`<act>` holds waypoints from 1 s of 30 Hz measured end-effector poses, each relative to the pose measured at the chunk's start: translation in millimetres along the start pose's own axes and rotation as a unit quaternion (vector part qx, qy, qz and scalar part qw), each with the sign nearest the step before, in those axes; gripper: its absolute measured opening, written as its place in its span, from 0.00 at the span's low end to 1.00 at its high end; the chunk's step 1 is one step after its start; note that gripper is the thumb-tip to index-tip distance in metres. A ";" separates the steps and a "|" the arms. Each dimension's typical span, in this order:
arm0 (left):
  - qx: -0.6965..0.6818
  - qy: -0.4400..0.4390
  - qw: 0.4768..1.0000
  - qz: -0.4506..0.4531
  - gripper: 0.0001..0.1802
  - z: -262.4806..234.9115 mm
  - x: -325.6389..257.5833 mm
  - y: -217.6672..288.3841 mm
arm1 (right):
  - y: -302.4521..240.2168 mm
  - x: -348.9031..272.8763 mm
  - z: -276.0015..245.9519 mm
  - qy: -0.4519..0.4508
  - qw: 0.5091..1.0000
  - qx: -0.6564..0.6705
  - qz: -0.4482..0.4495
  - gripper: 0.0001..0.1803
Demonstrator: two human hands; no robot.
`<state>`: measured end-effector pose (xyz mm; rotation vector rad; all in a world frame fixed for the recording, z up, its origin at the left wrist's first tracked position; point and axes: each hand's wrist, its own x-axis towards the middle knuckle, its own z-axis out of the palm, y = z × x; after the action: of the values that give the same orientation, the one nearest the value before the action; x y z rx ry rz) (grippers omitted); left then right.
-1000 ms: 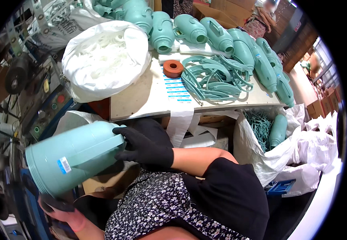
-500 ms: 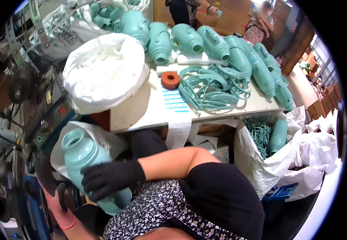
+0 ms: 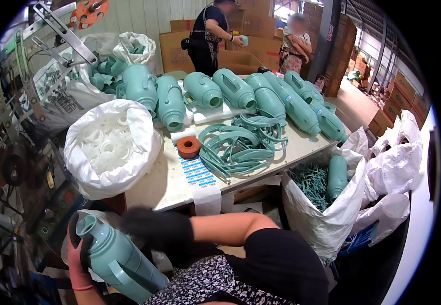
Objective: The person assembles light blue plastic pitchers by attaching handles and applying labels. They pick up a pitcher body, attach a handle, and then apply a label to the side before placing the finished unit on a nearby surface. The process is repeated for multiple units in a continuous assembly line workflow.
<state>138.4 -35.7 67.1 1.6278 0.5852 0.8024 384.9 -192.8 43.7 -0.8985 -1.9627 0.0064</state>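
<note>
Gripping a teal flask [image 3: 121,262] near its spout, left-hand fingers [image 3: 78,254] clench; right fingers' state unclear.

R hand [image 3: 157,229] motion-blurred; flask [image 3: 118,262] base cut off behind patterned clothing [image 3: 210,284].

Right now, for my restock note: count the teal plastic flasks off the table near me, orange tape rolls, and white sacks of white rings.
Teal plastic flasks: 2, the held flask and the sacked flask
Orange tape rolls: 1
White sacks of white rings: 1
Total: 4
</note>
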 end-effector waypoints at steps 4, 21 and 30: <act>0.039 0.035 0.998 0.017 0.38 -15.0 -4.7 -21.1 | 123.0 -92.5 -62.6 0.155 0.920 -0.232 0.277 0.27; -0.039 0.059 0.997 -0.007 0.34 -14.8 -26.5 -16.7 | 177.4 -194.0 -118.1 0.053 0.695 -0.518 0.496 0.29; -0.060 0.120 0.991 -0.023 0.38 -9.6 -33.2 -9.3 | 199.8 -190.1 -122.4 0.095 0.750 -0.456 0.469 0.15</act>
<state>110.2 -52.5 52.6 1.4141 0.7271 0.9872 649.1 -201.0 -101.9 -2.3467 -1.0424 -0.4797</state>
